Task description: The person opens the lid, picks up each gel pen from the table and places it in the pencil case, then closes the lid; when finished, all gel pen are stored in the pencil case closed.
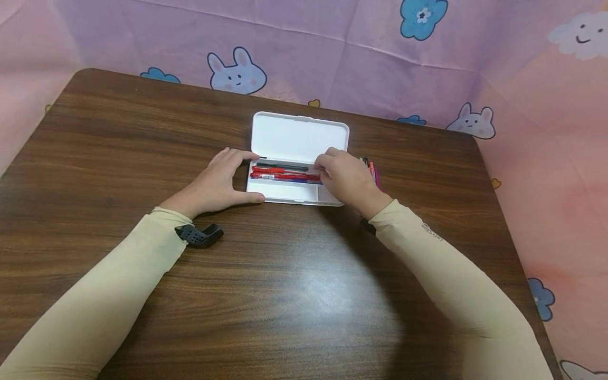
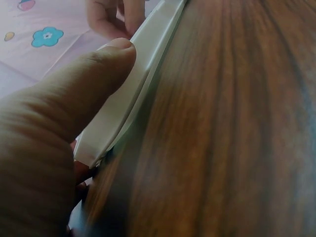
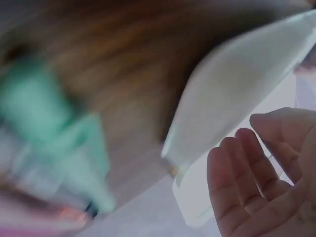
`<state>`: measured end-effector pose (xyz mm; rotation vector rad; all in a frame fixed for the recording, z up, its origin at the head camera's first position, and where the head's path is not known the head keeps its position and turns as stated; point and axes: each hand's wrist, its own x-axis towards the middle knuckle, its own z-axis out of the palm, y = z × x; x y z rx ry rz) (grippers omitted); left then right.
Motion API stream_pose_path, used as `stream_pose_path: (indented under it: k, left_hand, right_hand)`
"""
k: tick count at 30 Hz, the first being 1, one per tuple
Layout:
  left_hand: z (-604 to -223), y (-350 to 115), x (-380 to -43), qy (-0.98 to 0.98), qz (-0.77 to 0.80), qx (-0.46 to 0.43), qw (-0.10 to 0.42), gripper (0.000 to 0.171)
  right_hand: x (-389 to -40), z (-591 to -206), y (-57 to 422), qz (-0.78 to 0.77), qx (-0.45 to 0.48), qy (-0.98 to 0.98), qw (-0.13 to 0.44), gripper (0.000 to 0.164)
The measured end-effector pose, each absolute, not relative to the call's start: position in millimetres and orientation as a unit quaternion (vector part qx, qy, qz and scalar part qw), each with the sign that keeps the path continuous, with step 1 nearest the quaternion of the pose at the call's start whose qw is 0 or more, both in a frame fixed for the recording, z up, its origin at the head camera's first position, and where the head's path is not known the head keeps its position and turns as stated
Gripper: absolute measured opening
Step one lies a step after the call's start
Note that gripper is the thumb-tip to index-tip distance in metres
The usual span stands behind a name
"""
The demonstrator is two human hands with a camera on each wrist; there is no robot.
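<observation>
A white pencil case (image 1: pixel 285 192) lies on the table with its lid (image 1: pixel 296 138) raised. Several pens, mostly red (image 1: pixel 277 176) and one dark grey (image 1: pixel 285 165), lie side by side in its rear compartment. My left hand (image 1: pixel 216 182) grips the left end of the case, thumb at the front corner and fingers toward the hinge; the left wrist view shows the thumb (image 2: pixel 98 79) against its white side. Over the right end is my right hand (image 1: pixel 347 177), fingers loosely bent. In the right wrist view, nothing shows between its thumb and fingers (image 3: pixel 244 168).
Right of the case, partly hidden behind my right hand, are several coloured pens (image 1: pixel 372 168); a blurred green item (image 3: pixel 44 108) shows in the right wrist view. The brown wooden table (image 1: pixel 266 295) ends at a patterned cloth (image 1: pixel 323 47) behind and to the right.
</observation>
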<state>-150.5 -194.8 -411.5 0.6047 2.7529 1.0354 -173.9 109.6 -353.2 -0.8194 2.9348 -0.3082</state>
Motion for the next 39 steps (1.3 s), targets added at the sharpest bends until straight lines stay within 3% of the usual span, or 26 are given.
stream_pose_path:
  k: [6, 19, 28, 39]
  left_hand:
    - [-411.5, -193.5, -150.1, 0.913, 0.347, 0.203, 0.067, 0.095]
    - [-413.3, -195.1, -150.9, 0.914, 0.347, 0.196, 0.070, 0.096]
    - [-415.2, -195.6, -151.9, 0.915, 0.345, 0.195, 0.073, 0.096]
    - [-412.9, -193.7, -151.5, 0.916, 0.342, 0.199, 0.072, 0.097]
  right_hand:
    - [-166.1, -343.4, 153.7, -0.144, -0.221, 0.964, 0.038, 0.023]
    - [-151.8, -346.6, 256.2, -0.282, -0.067, 0.950, 0.116, 0.045]
    - [-136.1, -355.6, 264.9, -0.406, -0.029, 0.894, 0.187, 0.044]
    - [-128.9, -367.2, 246.5, -0.386, -0.001, 0.908, 0.164, 0.043]
